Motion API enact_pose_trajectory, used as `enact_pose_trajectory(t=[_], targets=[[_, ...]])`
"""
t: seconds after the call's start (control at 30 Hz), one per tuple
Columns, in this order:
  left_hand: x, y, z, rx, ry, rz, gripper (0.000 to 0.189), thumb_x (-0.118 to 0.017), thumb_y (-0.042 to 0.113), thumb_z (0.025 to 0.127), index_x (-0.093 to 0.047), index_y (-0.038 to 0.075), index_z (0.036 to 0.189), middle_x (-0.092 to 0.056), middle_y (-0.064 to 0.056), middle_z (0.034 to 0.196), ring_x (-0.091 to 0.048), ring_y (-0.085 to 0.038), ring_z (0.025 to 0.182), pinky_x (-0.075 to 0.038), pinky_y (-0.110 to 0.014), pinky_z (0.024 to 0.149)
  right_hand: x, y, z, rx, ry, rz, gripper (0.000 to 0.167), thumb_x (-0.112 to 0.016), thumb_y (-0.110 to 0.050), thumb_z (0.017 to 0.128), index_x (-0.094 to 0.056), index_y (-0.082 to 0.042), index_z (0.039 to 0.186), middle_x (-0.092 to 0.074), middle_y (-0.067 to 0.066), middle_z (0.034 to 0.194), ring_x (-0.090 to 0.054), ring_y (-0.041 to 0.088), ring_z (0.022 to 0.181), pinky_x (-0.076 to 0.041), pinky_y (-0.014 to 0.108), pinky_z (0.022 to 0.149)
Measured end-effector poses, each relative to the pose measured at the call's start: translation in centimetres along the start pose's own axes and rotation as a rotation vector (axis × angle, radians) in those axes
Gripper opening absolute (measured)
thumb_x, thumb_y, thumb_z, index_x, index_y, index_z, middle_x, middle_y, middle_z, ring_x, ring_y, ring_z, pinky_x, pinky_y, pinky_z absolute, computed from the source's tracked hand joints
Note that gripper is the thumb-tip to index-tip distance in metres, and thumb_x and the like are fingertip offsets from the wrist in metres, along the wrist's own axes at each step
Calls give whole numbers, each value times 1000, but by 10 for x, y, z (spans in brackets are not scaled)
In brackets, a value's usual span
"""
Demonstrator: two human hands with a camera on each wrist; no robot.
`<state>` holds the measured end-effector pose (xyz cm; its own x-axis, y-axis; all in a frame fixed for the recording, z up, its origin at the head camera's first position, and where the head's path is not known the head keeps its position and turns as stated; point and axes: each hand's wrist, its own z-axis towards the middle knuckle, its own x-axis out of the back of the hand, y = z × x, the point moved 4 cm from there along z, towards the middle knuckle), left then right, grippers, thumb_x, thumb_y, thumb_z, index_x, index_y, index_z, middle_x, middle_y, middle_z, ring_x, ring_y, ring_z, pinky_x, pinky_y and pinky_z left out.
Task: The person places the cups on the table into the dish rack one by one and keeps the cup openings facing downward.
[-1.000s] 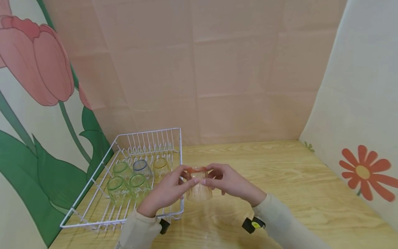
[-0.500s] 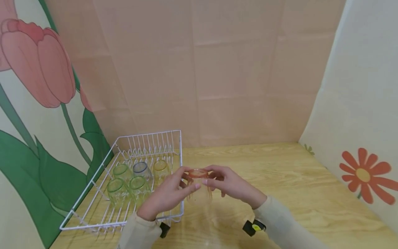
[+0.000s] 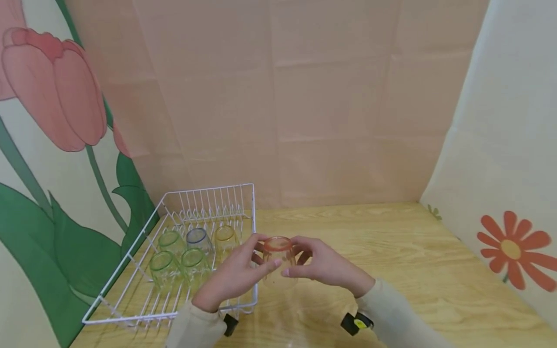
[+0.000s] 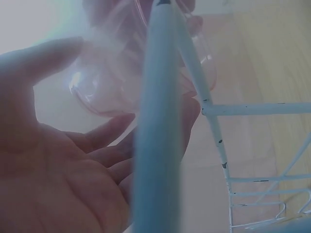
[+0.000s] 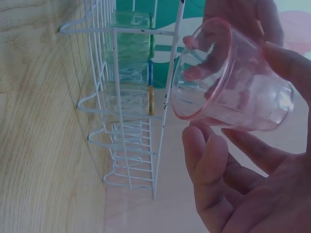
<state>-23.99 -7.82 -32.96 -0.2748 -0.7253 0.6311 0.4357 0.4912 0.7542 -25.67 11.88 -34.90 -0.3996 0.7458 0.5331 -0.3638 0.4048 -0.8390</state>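
A clear drinking glass with a pinkish-red tint [image 3: 279, 245] is held mouth down between both hands, just right of the rack. My left hand [image 3: 235, 275] holds its left side, thumb across the front and fingers behind. My right hand [image 3: 326, 266] grips the opposite side, thumb low on the front. In the right wrist view the glass's open rim [image 5: 214, 97] faces the table side, with fingers of both hands around its wall. A rack bar [image 4: 158, 145] crosses the left wrist view and hides part of the glass and the left fingertips.
A white wire dish rack [image 3: 255, 203] stands on the left of the wooden table [image 3: 370, 241]. Inside, several upturned glasses stand together: green ones [image 3: 162, 261], a blue-rimmed one [image 3: 197, 236] and a yellow one [image 3: 226, 234]. Its right rail runs close by my left hand.
Both thumbs have slid lower on the glass, the right one most, and they sit farther apart. More of the glass's reddish top ring shows. The rack and its glasses stay put.
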Motion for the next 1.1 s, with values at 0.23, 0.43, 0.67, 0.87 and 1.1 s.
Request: enact_pose_trajectory(t=[0.23, 0.43, 0.67, 0.87, 1.1], targets=[[4, 2, 1, 4, 14, 23, 47, -65, 48, 95, -54, 19, 131, -68, -1, 108, -64, -16, 95, -53, -33, 70, 0, -3, 2, 48, -5, -18, 50, -80, -30, 86, -61, -22, 131, -67, -5, 112, -63, 25, 95, -55, 37, 77], [4, 1, -1, -4, -3, 26, 50, -69, 48, 92, -55, 21, 132, -68, 0, 109, -62, -17, 97, -54, -33, 71, -2, -2, 0, 50, -31, -8, 49, -80, -32, 85, -62, -26, 130, -68, -7, 114, -63, 23, 97, -55, 38, 80], [9, -1, -2, -3, 31, 22, 52, -70, 48, 92, -56, 17, 131, -68, -2, 112, -63, -17, 96, -55, -31, 71, -2, 0, 1, 6, -2, -3, 50, -80, -32, 87, -61, -20, 132, -70, 1, 114, -64, 23, 92, -55, 38, 70], [22, -1, -7, 30, 100, 48, 51, -73, 47, 89, -60, 16, 126, -67, 0, 109, -63, -14, 91, -54, -31, 69, -2, -1, 2, -7, 21, 22, 35, -78, -29, 88, -69, -16, 120, -74, 3, 102, -66, 23, 85, -55, 37, 57], [35, -4, -12, 127, 190, 28, 48, -78, 42, 85, -60, 13, 120, -67, -4, 109, -61, -15, 87, -51, -32, 63, -2, 3, -1, -33, -8, 44, 28, -73, -23, 93, -69, -10, 117, -75, 3, 99, -68, 18, 82, -53, 34, 56]])
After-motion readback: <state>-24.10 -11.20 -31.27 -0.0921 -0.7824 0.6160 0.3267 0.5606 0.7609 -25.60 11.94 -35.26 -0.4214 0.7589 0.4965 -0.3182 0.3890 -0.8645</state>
